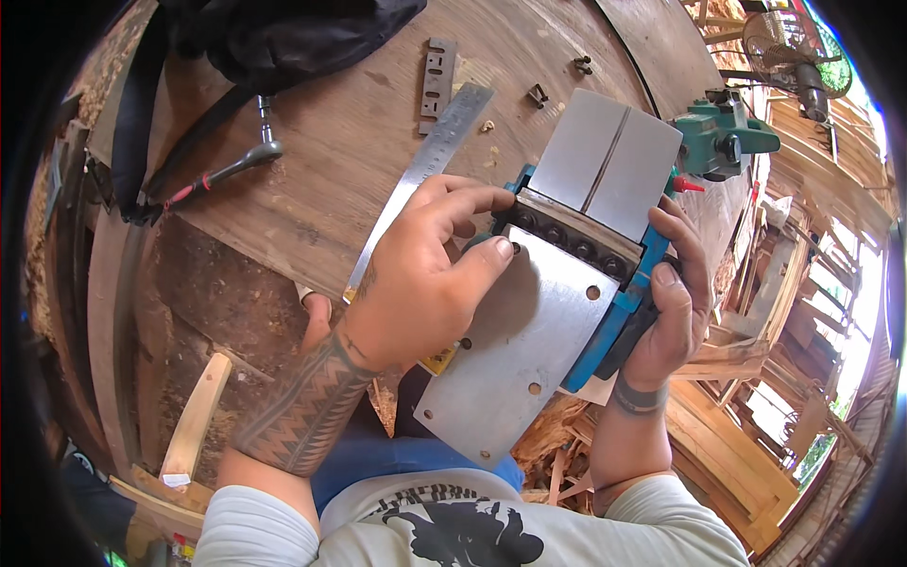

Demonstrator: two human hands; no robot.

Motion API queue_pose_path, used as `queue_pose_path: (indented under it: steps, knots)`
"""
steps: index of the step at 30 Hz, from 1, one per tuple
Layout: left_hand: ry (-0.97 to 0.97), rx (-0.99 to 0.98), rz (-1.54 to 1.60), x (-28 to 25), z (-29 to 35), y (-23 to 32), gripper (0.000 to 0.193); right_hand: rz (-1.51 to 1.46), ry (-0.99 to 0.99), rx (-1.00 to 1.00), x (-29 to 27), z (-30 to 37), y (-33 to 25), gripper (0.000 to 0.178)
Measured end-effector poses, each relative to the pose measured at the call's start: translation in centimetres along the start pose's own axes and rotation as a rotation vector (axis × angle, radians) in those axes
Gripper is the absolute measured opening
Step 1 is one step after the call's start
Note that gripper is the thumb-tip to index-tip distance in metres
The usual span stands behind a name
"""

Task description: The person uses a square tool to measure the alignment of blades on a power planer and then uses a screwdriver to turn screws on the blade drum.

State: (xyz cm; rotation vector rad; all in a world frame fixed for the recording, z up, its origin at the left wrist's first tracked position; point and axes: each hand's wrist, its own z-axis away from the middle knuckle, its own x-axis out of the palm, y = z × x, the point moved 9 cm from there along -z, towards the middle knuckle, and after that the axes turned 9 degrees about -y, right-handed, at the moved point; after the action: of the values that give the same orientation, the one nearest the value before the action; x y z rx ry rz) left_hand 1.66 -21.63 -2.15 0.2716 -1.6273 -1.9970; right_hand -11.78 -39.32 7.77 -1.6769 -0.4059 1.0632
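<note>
An electric hand planer (pixel 510 340) with a blue body lies upside down in front of me, its two flat metal sole plates facing up. Between the plates is the cutter drum (pixel 573 244), with a row of dark bolts along it. My left hand (pixel 425 274) grips the planer's left side: the thumb presses on the sole plate near the drum, and the index finger reaches the drum's left end. Around the right side of the body wraps my right hand (pixel 675 317), its thumb along the blue edge; part of its fingers is hidden.
A steel ruler (pixel 425 175) lies left of the planer, below a slotted metal blade (pixel 436 80). Small bolts (pixel 538 95) rest on the wooden table (pixel 312 203). A ratchet wrench (pixel 231 170), a black bag (pixel 293 42) and a green power tool (pixel 715 137) are also there.
</note>
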Motion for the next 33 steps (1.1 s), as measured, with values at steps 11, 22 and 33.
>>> queue_pose_path:
  steps: [11, 22, 33]
  knots:
    - [-0.054, -0.034, 0.156, 1.1, 0.5, -0.5, 0.059, 0.001, -0.028, -0.011, -0.1, -0.2, 0.0, 0.050]
    - [-0.171, -0.044, 0.243, 1.3, 0.7, -1.7, 0.078, -0.015, -0.033, 0.008, 0.2, 0.1, 0.1, 0.051]
    - [-0.135, 0.408, -0.738, 2.7, 3.3, 6.2, 0.079, 0.104, 0.015, 0.027, -0.1, 0.3, -1.0, 0.037]
